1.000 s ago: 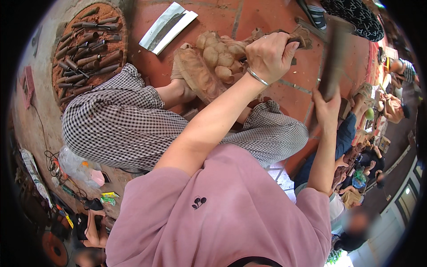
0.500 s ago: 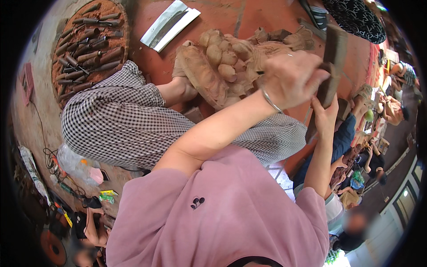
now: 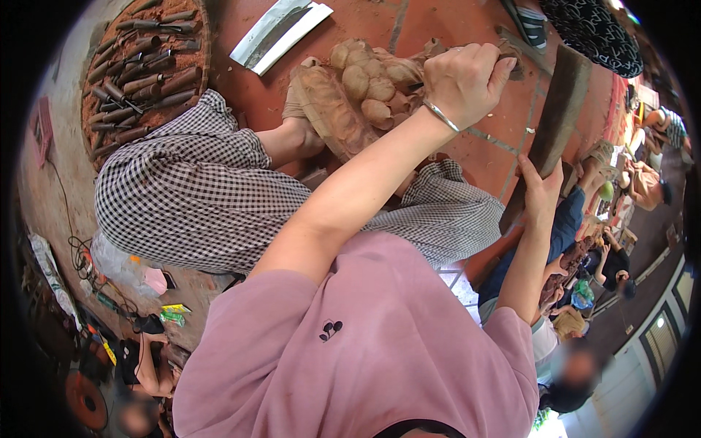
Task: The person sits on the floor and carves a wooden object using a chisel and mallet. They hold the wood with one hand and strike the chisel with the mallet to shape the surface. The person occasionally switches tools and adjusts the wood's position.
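My left hand [image 3: 464, 82], with a metal bangle at the wrist, is a closed fist over the right part of a brown wood carving [image 3: 327, 102] with rounded, fruit-like lumps. It grips a chisel mostly hidden by the fingers; a brown end [image 3: 517, 71] shows by the thumb. To the right, my right hand [image 3: 542, 191] is wrapped round a long, dark wooden mallet [image 3: 562, 106] like a thick bat. The mallet is raised at a slant, apart from the left fist. My bare foot [image 3: 298, 139] rests against the carving's left side.
A round basket tray [image 3: 207, 44] of chisels and wood dust lies at the far left. A dark flat stone on white material [image 3: 281, 33] is on the red tiles [image 3: 496, 139]. Other people sit close on the right; cables [image 3: 80, 252] and a plastic bag [image 3: 117, 259] lie at left.
The mallet has moved away to the right from my left fist, opening a gap. My left fist has shifted slightly up and left over the carving, and my right hand slightly down.
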Available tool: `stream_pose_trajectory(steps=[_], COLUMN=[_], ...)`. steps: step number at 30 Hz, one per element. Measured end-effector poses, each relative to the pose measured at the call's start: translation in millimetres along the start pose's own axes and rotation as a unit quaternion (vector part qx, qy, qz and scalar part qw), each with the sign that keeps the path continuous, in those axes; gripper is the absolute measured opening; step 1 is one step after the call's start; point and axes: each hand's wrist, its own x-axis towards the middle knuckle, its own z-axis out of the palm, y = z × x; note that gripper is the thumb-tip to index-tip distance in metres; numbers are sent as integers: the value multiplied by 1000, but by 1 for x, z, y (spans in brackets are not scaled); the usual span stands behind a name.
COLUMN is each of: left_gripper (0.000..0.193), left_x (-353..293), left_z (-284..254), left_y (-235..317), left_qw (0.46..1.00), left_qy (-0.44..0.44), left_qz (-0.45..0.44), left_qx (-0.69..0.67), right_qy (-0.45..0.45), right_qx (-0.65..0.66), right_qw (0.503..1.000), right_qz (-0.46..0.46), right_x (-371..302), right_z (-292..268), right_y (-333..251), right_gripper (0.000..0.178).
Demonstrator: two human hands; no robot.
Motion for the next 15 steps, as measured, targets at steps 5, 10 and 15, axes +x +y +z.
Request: stream_pose_trajectory(steps=[5, 10, 15], left_gripper=[29, 27, 30], left_x=[1, 0, -7], left_z=[7, 7, 1], left_y=[-3, -6, -8], left_qw=[1000, 999, 1000], left_qy=[25, 38, 28], left_qz=[1, -5, -7], left_qx=[8, 10, -1], right_qy=[-7, -21, -12], right_qx=[5, 18, -148], right_qw=[1000, 999, 982], right_qz=[-17, -26, -116], right_x=[10, 18, 20], right_z=[0, 0, 8], right_y=[-7, -6, -7], right_gripper=[24, 25, 29])
